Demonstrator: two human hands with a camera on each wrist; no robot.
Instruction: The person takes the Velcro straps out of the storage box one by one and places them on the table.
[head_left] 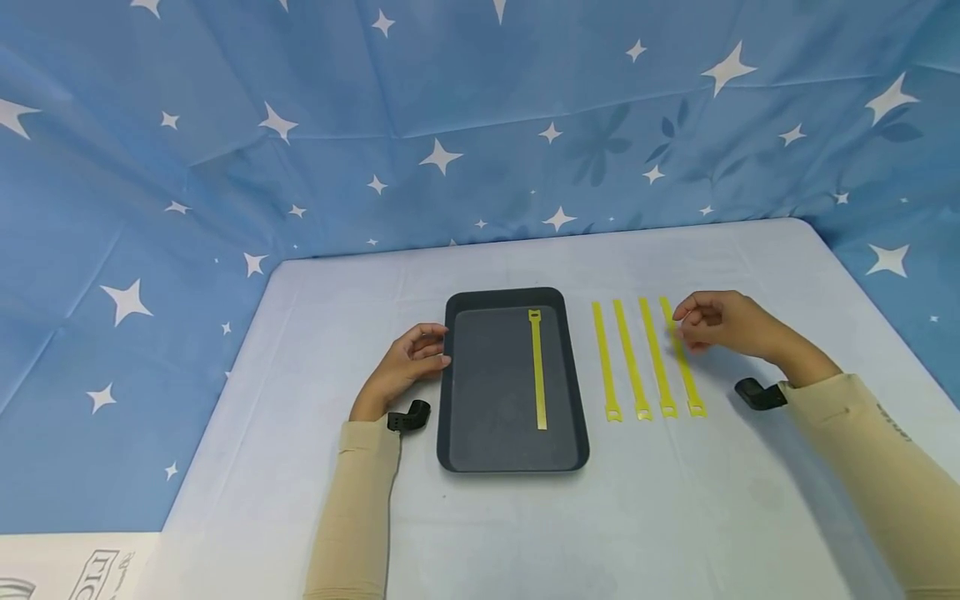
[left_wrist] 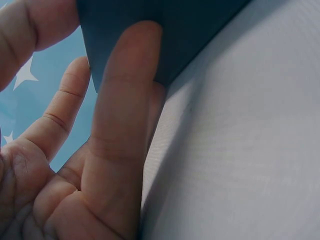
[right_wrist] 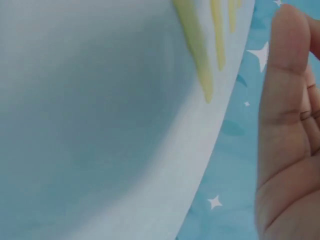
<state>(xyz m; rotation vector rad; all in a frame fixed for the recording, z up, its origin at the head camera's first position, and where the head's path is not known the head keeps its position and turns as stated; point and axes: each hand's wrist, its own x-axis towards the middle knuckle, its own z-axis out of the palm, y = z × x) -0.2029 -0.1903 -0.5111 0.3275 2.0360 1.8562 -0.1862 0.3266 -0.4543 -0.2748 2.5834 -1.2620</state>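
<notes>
A dark grey tray (head_left: 487, 383) lies on the table with one yellow hook-and-loop cable tie (head_left: 538, 375) inside, its slotted head at the far end. My left hand (head_left: 405, 367) is at the tray's left side, its fingertips touching the wall. In the left wrist view, the thumb (left_wrist: 125, 100) lies against the dark tray wall (left_wrist: 200, 25). Right of the tray, several yellow cable ties (head_left: 626, 358) lie in a row, slotted heads toward me. My right hand (head_left: 723, 325) hovers beside the rightmost cable tie (head_left: 682, 358), fingers loosely bent and holding nothing.
A white cloth (head_left: 525, 533) covers the table. Behind it hangs a blue curtain (head_left: 450, 125) with white stars. Black wrist cameras (head_left: 409, 416) sit at both sleeves. A printed pale surface (head_left: 75, 567) shows at the lower left.
</notes>
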